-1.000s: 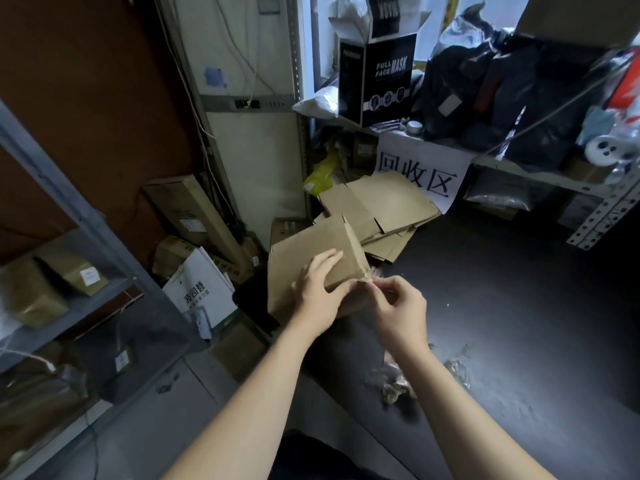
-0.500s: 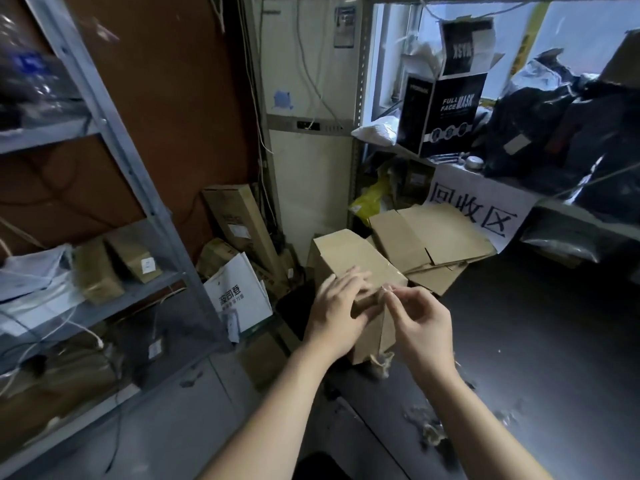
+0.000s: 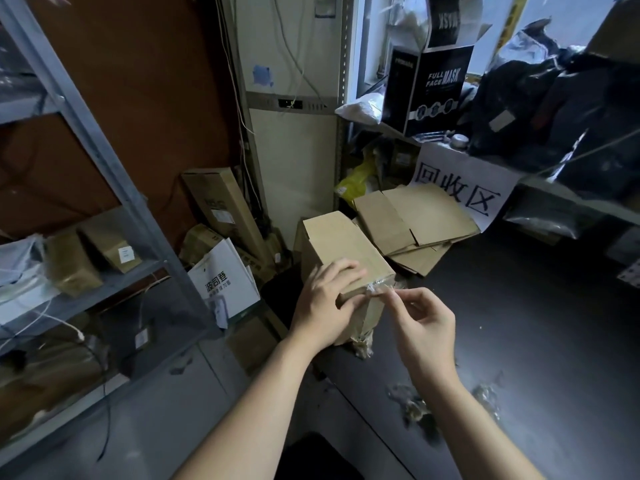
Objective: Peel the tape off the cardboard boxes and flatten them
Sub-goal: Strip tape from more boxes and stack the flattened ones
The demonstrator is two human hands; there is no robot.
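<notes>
Pinching a frayed end of clear tape (image 3: pixel 376 292) between thumb and forefinger, the right grip (image 3: pixel 427 323) is closed on that strip and on nothing else. From the pinch the tape leads left, a short run, to the near top edge of the box (image 3: pixel 343 247), where it is attached.

Left grip (image 3: pixel 327 303): fingers across the box top, thumb on the near face, clamping that same edge just left of the tape.

Box: closed, not flattened, standing at the left edge of the tabletop (image 3: pixel 519 323). Its long axis runs away from the person, slightly leftward. The taped seam seems to follow that axis along the top, but the clear film is hard to trace past the left fingers.

Judgement: the stuck part lies left of and beyond the right grip, so a pull back toward the person and to the right, in line with the seam, should lift it. The left grip, nearer the box, gives the counter-hold. The frayed end may tear rather than peel.

Further out: flattened boxes (image 3: pixel 415 216) piled just beyond the box. Tape scraps (image 3: pixel 415 407) lie on the tabletop beside the right forearm.
</notes>
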